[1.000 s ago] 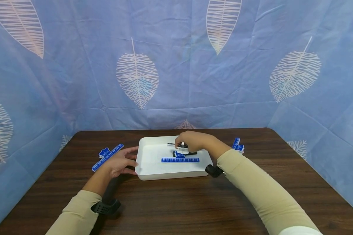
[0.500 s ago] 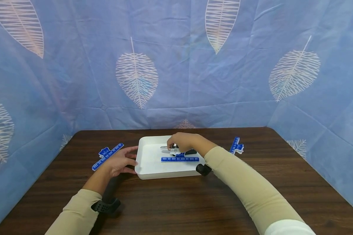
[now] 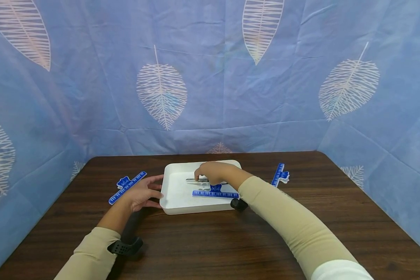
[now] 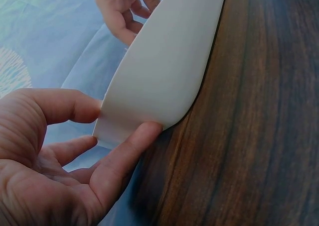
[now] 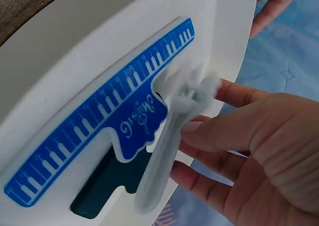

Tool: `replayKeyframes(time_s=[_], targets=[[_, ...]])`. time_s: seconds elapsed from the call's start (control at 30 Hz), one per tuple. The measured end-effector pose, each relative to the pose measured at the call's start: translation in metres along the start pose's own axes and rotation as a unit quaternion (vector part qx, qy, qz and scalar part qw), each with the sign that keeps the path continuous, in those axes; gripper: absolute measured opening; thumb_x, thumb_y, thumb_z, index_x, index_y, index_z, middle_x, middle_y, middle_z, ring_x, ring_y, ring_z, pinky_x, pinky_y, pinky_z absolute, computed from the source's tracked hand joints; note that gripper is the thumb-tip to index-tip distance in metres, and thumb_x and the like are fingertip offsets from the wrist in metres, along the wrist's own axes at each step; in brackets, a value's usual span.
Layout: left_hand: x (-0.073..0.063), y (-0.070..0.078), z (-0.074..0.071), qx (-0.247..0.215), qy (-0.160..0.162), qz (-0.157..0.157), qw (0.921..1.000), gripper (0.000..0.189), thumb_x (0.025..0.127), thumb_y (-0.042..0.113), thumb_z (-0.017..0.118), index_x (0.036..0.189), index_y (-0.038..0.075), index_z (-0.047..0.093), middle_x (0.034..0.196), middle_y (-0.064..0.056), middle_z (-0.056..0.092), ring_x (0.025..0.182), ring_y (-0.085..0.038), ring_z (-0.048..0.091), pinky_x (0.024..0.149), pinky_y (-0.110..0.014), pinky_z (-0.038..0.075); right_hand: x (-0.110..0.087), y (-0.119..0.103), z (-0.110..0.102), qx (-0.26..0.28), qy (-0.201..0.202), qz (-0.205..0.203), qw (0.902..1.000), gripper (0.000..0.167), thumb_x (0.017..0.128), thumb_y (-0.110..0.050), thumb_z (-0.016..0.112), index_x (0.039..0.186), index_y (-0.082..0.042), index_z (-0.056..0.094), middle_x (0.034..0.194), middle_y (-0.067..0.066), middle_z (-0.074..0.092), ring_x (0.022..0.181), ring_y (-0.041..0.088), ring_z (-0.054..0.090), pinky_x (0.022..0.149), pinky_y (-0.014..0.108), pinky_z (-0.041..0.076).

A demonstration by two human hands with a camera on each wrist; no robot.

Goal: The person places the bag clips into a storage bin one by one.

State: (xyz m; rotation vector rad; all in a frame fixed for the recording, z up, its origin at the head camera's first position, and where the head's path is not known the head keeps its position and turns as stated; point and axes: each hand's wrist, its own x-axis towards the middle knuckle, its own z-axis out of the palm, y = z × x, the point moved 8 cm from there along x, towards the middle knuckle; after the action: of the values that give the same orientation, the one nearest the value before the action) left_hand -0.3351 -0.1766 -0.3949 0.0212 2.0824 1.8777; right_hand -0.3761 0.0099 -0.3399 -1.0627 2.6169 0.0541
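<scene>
Fingers of my left hand [image 3: 143, 194] touch the left end of a white tray [image 3: 176, 199]. In the left wrist view, fingertips meet the tray's rim and outer wall [image 4: 159, 61]. My right hand [image 3: 213, 172], inside the tray's area, pinches a white clip [image 5: 162, 156] between thumb and fingers; its spring shows in the right wrist view. Beside it in the tray lies a blue clip [image 5: 99, 116] with piano keys and the word "Music" on it. A black clip [image 5: 102, 183] lies there too, partly hidden behind the blue one.
On the dark wooden table [image 3: 203, 245], one blue piano-key clip [image 3: 127, 188] lies to the left of the tray. Another blue clip [image 3: 279, 175] lies to the right, close to the right sleeve. A blue leaf-print cloth [image 3: 210, 85] hangs behind the table.
The right hand has moved left and slightly toward the tray's front with the white clip. The blue clip in the tray has shifted and tilted slightly. The left hand stays at the tray.
</scene>
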Motion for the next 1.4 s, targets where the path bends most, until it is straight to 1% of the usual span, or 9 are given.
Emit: replayKeyframes(time_s=[0.07,0.27,0.33,0.5,0.63,0.8,1.13,1.3,1.4], targets=[[0.0,0.0,0.0,0.0,0.0,0.0,1.0,0.08,0.084,-0.013,0.061,0.153,0.005,0.026,0.141,-0.033,0.037,0.107,-0.042,0.058,0.078,-0.052,0.057,0.0,0.001,-0.001,0.002,0.001,0.004,1.0,0.057,0.085,0.019,0.055,0.127,-0.019,0.063,0.133,0.004,0.057,0.12,0.018,0.051,0.102,0.033,0.045],[0.0,0.0,0.0,0.002,0.001,0.0,1.0,0.08,0.084,-0.012,0.061,0.153,0.004,0.026,0.141,-0.033,0.038,0.107,-0.042,0.059,0.078,-0.052,0.057,-0.005,0.003,-0.007,0.012,0.008,0.001,0.9999,0.06,0.082,0.02,0.057,0.128,-0.017,0.062,0.137,0.006,0.054,0.127,0.021,0.049,0.097,0.031,0.048],[0.001,0.0,0.0,0.003,0.001,0.001,1.0,0.08,0.084,-0.012,0.061,0.153,0.004,0.025,0.141,-0.033,0.038,0.107,-0.042,0.059,0.078,-0.052,0.057,-0.007,0.003,-0.009,0.016,0.01,0.0,0.9998,0.059,0.082,0.018,0.059,0.129,-0.016,0.061,0.137,0.008,0.054,0.128,0.023,0.049,0.096,0.031,0.048],[0.001,0.0,0.0,0.002,-0.001,0.0,1.0,0.08,0.084,-0.012,0.062,0.153,0.005,0.025,0.141,-0.033,0.038,0.107,-0.041,0.059,0.078,-0.051,0.057,-0.01,0.003,-0.013,0.013,0.014,-0.007,0.9998,0.054,0.083,0.009,0.066,0.13,-0.016,0.06,0.134,0.01,0.055,0.124,0.025,0.051,0.089,0.031,0.051],[0.001,-0.001,0.0,0.002,0.001,-0.001,1.0,0.079,0.084,-0.011,0.062,0.153,0.005,0.026,0.141,-0.032,0.038,0.106,-0.041,0.059,0.077,-0.051,0.057,-0.012,0.001,-0.014,0.009,0.021,-0.017,0.9996,0.051,0.083,-0.001,0.073,0.129,-0.015,0.061,0.132,0.01,0.056,0.121,0.025,0.052,0.094,0.034,0.049],[0.0,-0.001,0.001,-0.002,-0.001,-0.001,1.0,0.079,0.084,-0.011,0.062,0.153,0.005,0.026,0.141,-0.032,0.038,0.107,-0.041,0.059,0.077,-0.051,0.057,-0.018,-0.001,-0.014,0.006,0.029,-0.038,0.9988,0.048,0.084,-0.009,0.075,0.13,-0.013,0.061,0.132,0.009,0.056,0.121,0.024,0.053,0.098,0.037,0.047],[0.001,-0.003,-0.001,-0.006,0.002,-0.004,1.0,0.078,0.084,-0.01,0.063,0.152,0.006,0.028,0.14,-0.031,0.039,0.11,-0.043,0.057,0.078,-0.051,0.057,-0.036,-0.012,-0.018,0.018,0.062,-0.069,0.9955,0.044,0.085,-0.016,0.075,0.127,-0.009,0.063,0.132,0.007,0.057,0.123,0.024,0.052,0.102,0.04,0.045],[0.0,-0.004,-0.001,-0.006,0.005,-0.006,1.0,0.078,0.084,-0.009,0.064,0.152,0.007,0.029,0.14,-0.031,0.039,0.111,-0.044,0.057,0.078,-0.051,0.057,-0.046,-0.018,-0.018,0.023,0.092,-0.08,0.9922,0.04,0.086,-0.015,0.074,0.124,-0.008,0.065,0.127,0.008,0.06,0.119,0.024,0.055,0.1,0.041,0.046],[0.0,-0.003,0.0,-0.002,-0.001,-0.003,1.0,0.079,0.085,-0.009,0.063,0.153,0.006,0.026,0.141,-0.032,0.037,0.112,-0.045,0.056,0.078,-0.051,0.057,-0.052,-0.019,-0.018,0.018,0.113,-0.079,0.9903,0.038,0.086,-0.016,0.074,0.123,-0.007,0.065,0.124,0.007,0.061,0.117,0.023,0.057,0.099,0.04,0.047]])
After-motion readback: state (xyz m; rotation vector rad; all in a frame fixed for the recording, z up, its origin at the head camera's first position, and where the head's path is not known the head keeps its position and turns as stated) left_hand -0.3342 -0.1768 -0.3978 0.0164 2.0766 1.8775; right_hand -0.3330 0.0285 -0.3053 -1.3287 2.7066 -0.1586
